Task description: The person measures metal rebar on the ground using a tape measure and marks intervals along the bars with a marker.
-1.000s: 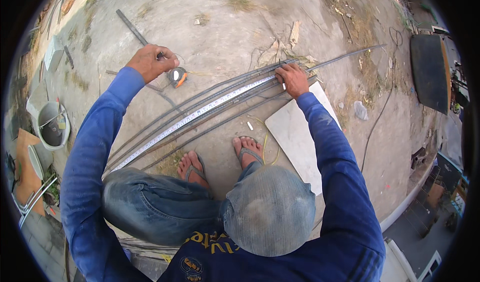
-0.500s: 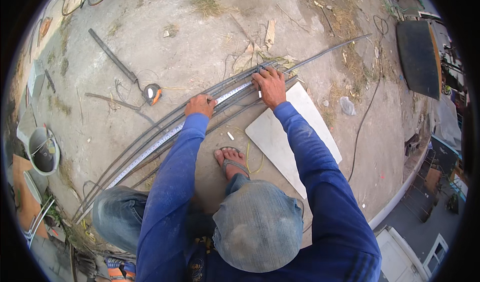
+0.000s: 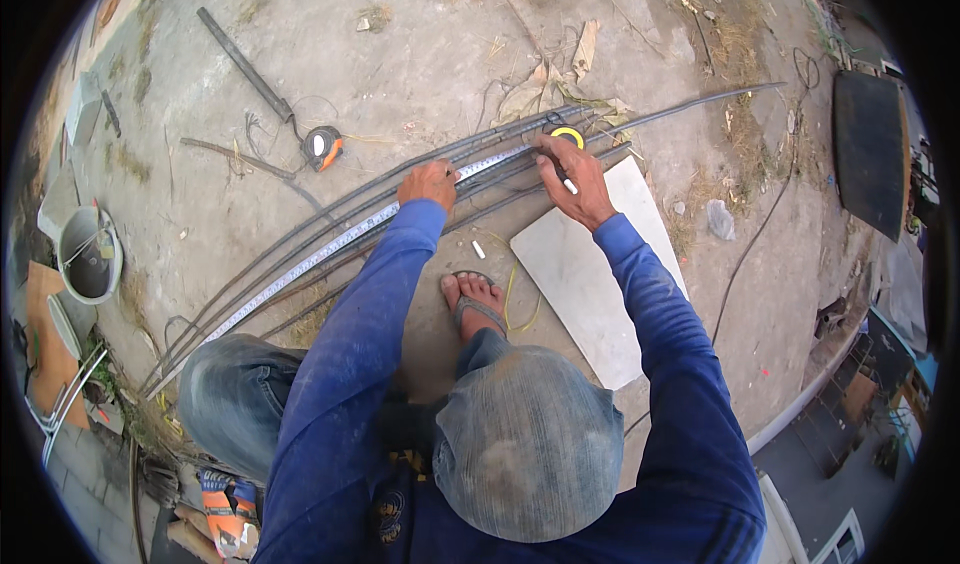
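Several long dark metal rods lie side by side across the ground, running from lower left to upper right. Along them stretches a white tape blade, leading up to a round yellow and black tape measure at their far right part. My left hand is closed over the blade and rods near the middle; its fingertips are partly hidden. Beside the tape measure case is my right hand, its fingers curled with a short white stick, like chalk, in them.
A pale flat board lies under my right forearm. Another tape measure, orange and black, rests beyond the rods near a dark bar. A second white stick lies by my sandalled foot. A bucket stands at left.
My right hand has drawn back slightly and turned, uncovering the yellow tape measure case and showing the white stick in it. My left hand stays on the blade. The whole view has shifted a little.
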Motion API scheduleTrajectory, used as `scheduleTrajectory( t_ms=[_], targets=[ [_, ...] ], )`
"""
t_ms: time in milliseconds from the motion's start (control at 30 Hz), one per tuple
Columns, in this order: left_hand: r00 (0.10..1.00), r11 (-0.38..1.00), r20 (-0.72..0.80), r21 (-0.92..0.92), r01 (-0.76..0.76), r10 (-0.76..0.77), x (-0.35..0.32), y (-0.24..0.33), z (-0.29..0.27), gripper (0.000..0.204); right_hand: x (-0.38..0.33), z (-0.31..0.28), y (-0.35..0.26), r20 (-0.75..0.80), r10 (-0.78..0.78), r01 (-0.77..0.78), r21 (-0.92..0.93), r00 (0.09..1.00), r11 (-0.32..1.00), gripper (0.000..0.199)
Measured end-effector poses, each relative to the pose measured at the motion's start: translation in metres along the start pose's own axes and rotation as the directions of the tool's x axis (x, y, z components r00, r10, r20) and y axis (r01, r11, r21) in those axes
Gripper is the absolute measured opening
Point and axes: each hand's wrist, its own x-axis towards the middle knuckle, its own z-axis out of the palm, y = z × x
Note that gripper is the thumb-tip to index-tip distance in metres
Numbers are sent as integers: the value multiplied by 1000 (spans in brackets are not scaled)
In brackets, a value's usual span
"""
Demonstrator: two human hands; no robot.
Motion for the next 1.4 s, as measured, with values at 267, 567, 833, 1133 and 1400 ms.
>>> scheduleTrajectory(
  t_ms=[267,567,833,1133,1400],
  targets=[
    [1000,1000,-16,-3,-25,25,3,6,-1,24,-14,29,8,161,284,-311,176,945,934,22],
    [1000,1000,-20,19,-9,9,1,-2,2,22,-17,43,21,108,307,-324,221,945,920,22],
    [1000,1000,1,13,5,-5,3,2,1,23,-14,39,22,133,341,-360,168,931,918,23],
    [1000,1000,13,9,24,-24,5,0,1,25,-12,39,24,146,321,-342,149,936,928,24],
    [1000,1000,28,25,8,-9,5,2,0,25,-16,39,25,138,359,-381,189,923,905,23]
  ],
)
